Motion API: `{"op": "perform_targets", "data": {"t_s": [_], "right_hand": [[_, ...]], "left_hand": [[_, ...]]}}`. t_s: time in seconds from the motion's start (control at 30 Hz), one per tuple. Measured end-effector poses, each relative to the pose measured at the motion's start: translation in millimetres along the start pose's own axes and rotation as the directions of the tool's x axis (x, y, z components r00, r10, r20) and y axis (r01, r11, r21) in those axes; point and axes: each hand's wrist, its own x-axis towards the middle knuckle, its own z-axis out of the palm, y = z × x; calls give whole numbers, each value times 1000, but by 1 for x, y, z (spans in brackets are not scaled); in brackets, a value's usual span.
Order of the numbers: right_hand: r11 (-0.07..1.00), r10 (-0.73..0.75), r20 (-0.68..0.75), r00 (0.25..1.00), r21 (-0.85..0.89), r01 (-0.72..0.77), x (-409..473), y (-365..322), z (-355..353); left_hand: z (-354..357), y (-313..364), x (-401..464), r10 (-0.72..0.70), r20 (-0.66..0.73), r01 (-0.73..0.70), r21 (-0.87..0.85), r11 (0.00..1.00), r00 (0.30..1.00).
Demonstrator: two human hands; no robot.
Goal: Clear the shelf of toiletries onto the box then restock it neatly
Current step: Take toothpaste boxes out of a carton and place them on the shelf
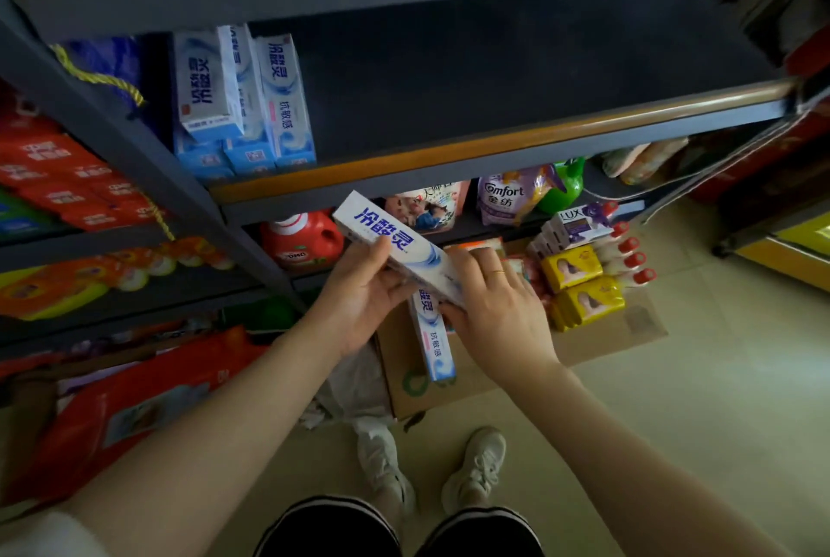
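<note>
Dim shelf (pixel 494 143), mostly bare; I hold one toothpaste box (pixel 395 244) in left hand (pixel 364 300) and right hand (pixel 494 305), half hiding second toothpaste box (pixel 433 345) on cardboard box (pixel 584 345).

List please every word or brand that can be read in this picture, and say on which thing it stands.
"冷酸灵": toothpaste box gripped by the left hand and right hand.
"冷酸灵" and "抗敏感": toothpaste boxes on the shelf.
"抗敏感": toothpaste box on the carton.
"Comfort" and "金纺": purple pouch.
"LUX": purple-and-white soap box.
"OMO", partly seen: red jug.
Red packs at left: too blurred.
</note>
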Motion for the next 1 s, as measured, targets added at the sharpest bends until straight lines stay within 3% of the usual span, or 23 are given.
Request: {"op": "perform_targets", "data": {"t_s": [0.03,0.1,0.17,0.2,0.27,0.3,0.33,0.4,0.47,0.57,0.63,0.7,0.77,0.83,0.9,1.0], "right_hand": [[998,-16,43,999,56,14,-1,4,-2],[945,-10,181,983,325,-50,1,17,-7],[759,52,372,927,589,-279,4,28,-15],[602,97,508,856,655,-457,5,33,-17],[42,51,806,590,589,-807,4,36,-20],[-177,-41,868,494,480,-859,3,36,-19],[-271,-126,878,462,418,-867,1,37,-17],[-243,-211,853,477,427,-871,-1,34,-14],[-102,-169,847,504,493,-864,-2,29,-8],[339,66,783,618,565,-752,0,25,2],[680,168,663,729,458,-573,-2,22,7],[880,155,549,821,300,-367,-8,16,12],[933,65,514,855,271,-234,-14,10,16],[899,-1,524,852,373,-228,-18,12,24],[800,22,547,837,493,-343,-19,21,39],[697,234,598,767,447,-561,-28,46,73]], "left_hand": [[3,-2,1,-8,-12,8,12,1000,1000],[4,-4,5,-29,-59,29,8,1000,998],[4,-4,10,-47,-63,44,-42,998,997],[3,-3,12,-54,-43,50,-77,996,998],[1,-2,17,-73,2,72,-140,988,997],[-1,-3,18,-77,15,78,-159,984,997],[-1,-5,19,-84,18,86,-168,982,996],[0,-9,21,-112,-13,108,-159,981,994],[-2,-15,24,-129,-66,120,-122,985,989],[-2,-22,27,-150,-182,164,61,985,972],[-5,-27,26,-159,-223,202,186,962,962],[-9,-34,23,-179,-191,220,226,949,965],[-12,-38,21,-193,-176,229,215,949,965],[-18,-44,21,-190,-210,237,226,945,959],[-29,-54,24,-182,-270,254,264,930,946],[-47,-80,32,-181,-365,308,325,894,913]]}}
